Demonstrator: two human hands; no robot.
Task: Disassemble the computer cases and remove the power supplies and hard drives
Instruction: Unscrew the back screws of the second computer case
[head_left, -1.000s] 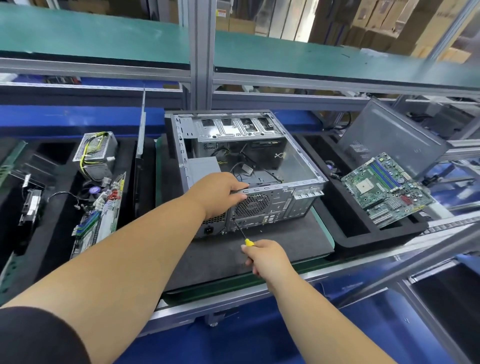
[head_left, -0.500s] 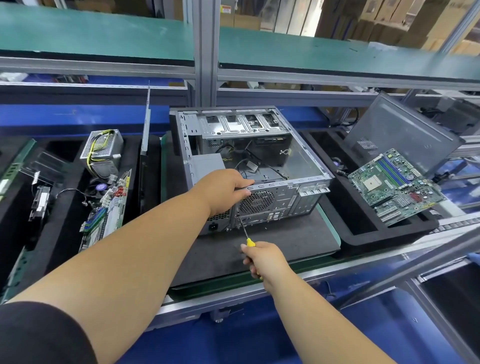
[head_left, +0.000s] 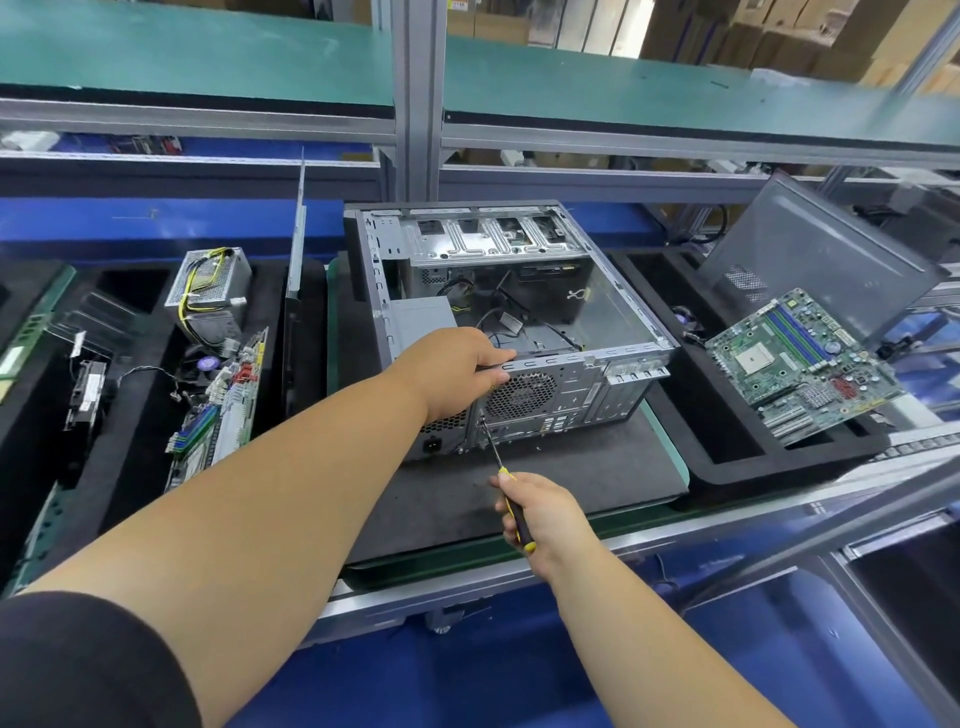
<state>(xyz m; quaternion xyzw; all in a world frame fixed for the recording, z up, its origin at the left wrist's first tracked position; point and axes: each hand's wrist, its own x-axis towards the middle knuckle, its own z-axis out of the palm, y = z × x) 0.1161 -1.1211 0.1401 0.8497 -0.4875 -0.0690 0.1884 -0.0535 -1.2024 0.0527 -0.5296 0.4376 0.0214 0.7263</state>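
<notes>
On the far left we have a black foam tray (head_left: 130, 467) already holding pulled parts: a silver power supply (head_left: 210, 283) with its yellow cable bundle sits at the back, a circuit board (head_left: 223, 405) leans in a slot in front of it, and a small dark unit (head_left: 85, 395) lies further left, though we can't tell whether it's a hard drive. So one machine looks stripped.

Moving to the middle, the computer case (head_left: 519, 312) lies on its side on the grey mat (head_left: 571, 478), side panel off, motherboard bay bare, loose cables trailing inside. The grey box in its near-left corner (head_left: 421, 319) looks to us like the power supply still mounted. Our left hand (head_left: 452, 371) curls over the rear top edge, fingers hooked inside, bracing the case. Our right hand (head_left: 540, 512) is wrapped tight round the yellow-and-black screwdriver (head_left: 506, 486), its tip on the rear panel just below the fan grille (head_left: 522, 395). We reckon that's a supply screw being worked.

Over on the right, another foam tray (head_left: 727, 457) carries a green motherboard (head_left: 802, 364), with a grey side panel (head_left: 815, 260) propped behind it.

Left to do, we judge: free this supply, then any drive in the cage at the back (head_left: 483, 236).
</notes>
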